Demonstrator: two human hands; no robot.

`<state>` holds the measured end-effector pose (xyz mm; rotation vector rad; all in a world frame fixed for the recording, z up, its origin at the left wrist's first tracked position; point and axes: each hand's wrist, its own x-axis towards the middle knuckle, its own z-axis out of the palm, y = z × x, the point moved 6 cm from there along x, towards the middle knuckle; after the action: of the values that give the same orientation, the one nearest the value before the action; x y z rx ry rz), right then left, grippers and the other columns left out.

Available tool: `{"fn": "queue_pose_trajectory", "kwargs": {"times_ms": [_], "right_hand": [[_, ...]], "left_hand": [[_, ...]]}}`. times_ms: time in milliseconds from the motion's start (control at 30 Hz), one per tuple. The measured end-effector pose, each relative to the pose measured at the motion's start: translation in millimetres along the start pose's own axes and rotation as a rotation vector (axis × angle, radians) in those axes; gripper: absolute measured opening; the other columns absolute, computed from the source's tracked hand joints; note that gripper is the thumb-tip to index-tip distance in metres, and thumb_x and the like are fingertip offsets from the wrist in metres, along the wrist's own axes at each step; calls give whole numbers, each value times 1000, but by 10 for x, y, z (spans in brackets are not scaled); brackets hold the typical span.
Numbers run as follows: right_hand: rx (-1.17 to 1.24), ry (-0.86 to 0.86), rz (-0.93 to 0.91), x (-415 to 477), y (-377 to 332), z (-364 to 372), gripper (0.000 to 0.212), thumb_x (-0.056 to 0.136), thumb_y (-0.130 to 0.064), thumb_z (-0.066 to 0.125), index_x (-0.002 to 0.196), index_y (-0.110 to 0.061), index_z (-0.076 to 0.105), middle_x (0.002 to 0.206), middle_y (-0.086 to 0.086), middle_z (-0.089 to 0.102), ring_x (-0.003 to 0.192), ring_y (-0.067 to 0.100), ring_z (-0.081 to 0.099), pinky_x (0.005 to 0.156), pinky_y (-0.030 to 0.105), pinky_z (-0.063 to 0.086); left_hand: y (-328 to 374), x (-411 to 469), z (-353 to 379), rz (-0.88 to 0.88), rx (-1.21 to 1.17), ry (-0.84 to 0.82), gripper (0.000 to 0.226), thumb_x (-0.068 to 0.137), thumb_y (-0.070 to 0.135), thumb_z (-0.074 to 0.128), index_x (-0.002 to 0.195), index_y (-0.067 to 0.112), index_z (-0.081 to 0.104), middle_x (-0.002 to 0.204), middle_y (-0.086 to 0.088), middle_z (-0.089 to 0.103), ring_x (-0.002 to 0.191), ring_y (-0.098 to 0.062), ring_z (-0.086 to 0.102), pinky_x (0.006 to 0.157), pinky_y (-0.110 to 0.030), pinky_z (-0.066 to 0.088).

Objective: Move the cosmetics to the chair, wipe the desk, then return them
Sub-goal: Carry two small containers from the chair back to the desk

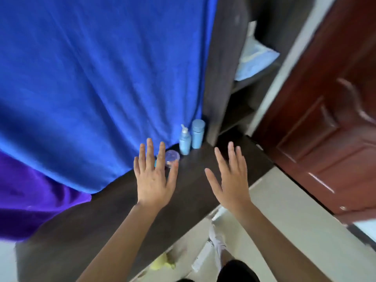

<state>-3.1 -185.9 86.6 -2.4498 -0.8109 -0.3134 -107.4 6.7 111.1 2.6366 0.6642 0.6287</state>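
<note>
both hands are out flat over the dark desk [114, 216], fingers spread, holding nothing. left hand [155, 176] hovers just beside the small clear-lidded jar [172, 157], thumb tip near or touching its lid, can't tell which; right hand [230, 178] is well apart from the cosmetics, over bare desk nearer the front edge. the cosmetics sit bunched at the back corner: the jar, then a light blue nozzle bottle [185, 143] upright just beside it, then a light blue capped bottle [198, 135] upright, touching or nearly touching the nozzle one. they're prob tucked there bc the blue cloth [97, 82] hangs down behind and the grey shelf side panel [220, 82] closes the corner, so they're out of the way w/ little to knock them. a purple cloth [30, 200] drapes over the desk's left part. looks like the start, none moved to a chair yet, and no chair is in view. room: the desk strip is narrow, front edge drops to the tiled floor [284, 210], where something yellow [162, 263] lies, maybe a wipe cloth, too blurred to say. brown door [325, 129] stands close on the right, so reach from the front-left is freest; tall bottles may tip if the cloth gets dragged.
</note>
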Motion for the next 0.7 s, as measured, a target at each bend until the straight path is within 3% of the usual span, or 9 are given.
{"fn": "queue_pose_trajectory", "kwargs": {"times_ms": [167, 333, 500, 700], "right_hand": [[-98, 179, 363, -1038, 603, -985, 69, 100, -60, 40, 159, -29, 24, 170, 8, 2, 156, 28, -3, 125, 51, 13], [-283, 387, 560, -2090, 1230, -2152, 67, 100, -53, 48, 157, -22, 32, 168, 13, 13, 156, 32, 6, 124, 50, 17], [-297, 572, 813, -3477, 1852, -2899, 70, 98, -50, 51, 159, -23, 29, 169, 10, 9, 156, 30, 4, 124, 54, 16], [-332, 608, 1043, -5143, 2676, -3638, 70, 98, -56, 44, 159, -27, 26, 169, 10, 9, 156, 32, 4, 123, 57, 19]], "left_hand": [[1130, -248, 206, 213, -178, -138, 71, 96, 55, 29, 154, 14, 33, 165, -12, 16, 152, -36, 14, 117, -59, 21], [2585, -838, 374, 515, -303, -233, 68, 99, 54, 29, 156, 16, 28, 166, -12, 12, 153, -31, 7, 119, -57, 18], [3889, -1816, 639, 762, -382, -331, 67, 100, 53, 30, 156, 16, 29, 166, -12, 13, 153, -31, 8, 119, -57, 20], [5489, -3348, 1140, 970, -398, -467, 68, 99, 55, 30, 157, 19, 24, 167, -7, 4, 154, -26, 0, 121, -55, 15]]}}
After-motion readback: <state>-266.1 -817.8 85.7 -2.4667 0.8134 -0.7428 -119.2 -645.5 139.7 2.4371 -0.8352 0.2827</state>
